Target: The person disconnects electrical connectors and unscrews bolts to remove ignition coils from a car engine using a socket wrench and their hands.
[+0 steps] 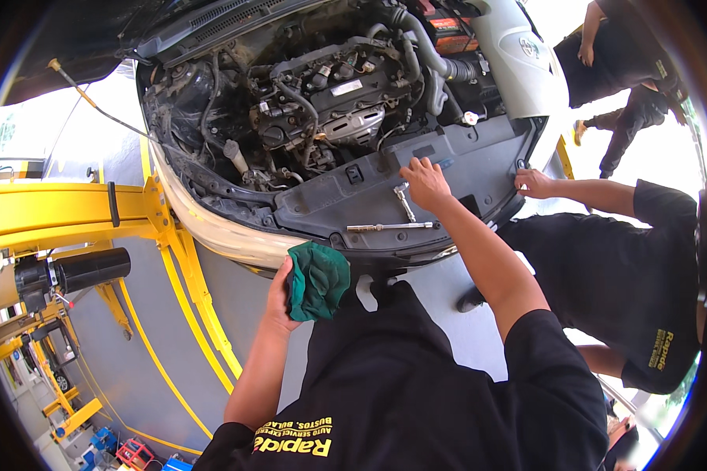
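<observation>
My left hand [279, 294] grips a bunched green cloth [319, 281] in front of the car's bumper. Over the black plastic cover [487, 161] at the front of the engine bay, my right hand [427, 184] has its fingers bent and drawn together. Their tips are partly hidden, and I cannot make out what they hold. Right beside that hand lies a short silver ratchet-like tool [407, 202]. A longer silver bar-shaped hand tool [391, 227] rests on the cover, closer to me. The engine [337, 102] sits exposed behind.
A co-worker's hand [534, 183] touches the car's front right corner. Another person [616, 55] stands farther right. To the left, a yellow lift arm [63, 212] reaches toward the car. A thin rod [106, 118] slants up to the raised hood. A light-coloured cover [514, 59] drapes the right fender.
</observation>
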`<state>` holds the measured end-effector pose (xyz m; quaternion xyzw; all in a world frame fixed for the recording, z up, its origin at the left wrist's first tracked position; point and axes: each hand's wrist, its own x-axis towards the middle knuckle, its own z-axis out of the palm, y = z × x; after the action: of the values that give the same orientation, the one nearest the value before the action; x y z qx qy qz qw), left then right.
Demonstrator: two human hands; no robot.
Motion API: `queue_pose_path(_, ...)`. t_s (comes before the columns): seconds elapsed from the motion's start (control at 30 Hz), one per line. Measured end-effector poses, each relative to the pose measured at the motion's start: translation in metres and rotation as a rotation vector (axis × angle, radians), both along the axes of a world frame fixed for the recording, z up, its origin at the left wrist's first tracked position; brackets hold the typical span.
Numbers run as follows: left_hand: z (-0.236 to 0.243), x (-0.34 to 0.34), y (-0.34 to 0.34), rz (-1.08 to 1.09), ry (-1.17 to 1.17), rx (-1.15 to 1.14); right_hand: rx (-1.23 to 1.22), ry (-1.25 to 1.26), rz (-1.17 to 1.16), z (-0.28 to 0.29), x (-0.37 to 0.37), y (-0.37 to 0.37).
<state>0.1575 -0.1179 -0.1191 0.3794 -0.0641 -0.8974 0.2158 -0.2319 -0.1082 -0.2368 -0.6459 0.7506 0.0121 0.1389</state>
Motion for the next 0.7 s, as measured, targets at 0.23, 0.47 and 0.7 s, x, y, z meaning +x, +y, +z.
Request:
queue_pose_path(0.23,-0.003,0.006,-0.002,0.119,0.074,0.083,0.111,0.011,0.019,-0.001,0.012,-0.025)
queue_pose_path(0.47,-0.054,0.001,-0.055,0.097,0.107,0.081,-0.017,-0.589,-0.255,0.034,0.067,-0.136)
queue_pose_path(0.7,-0.05,0.0,-0.105,0.033,0.118,0.174,0.069,-0.647,-0.341,0.025,0.109,-0.153)
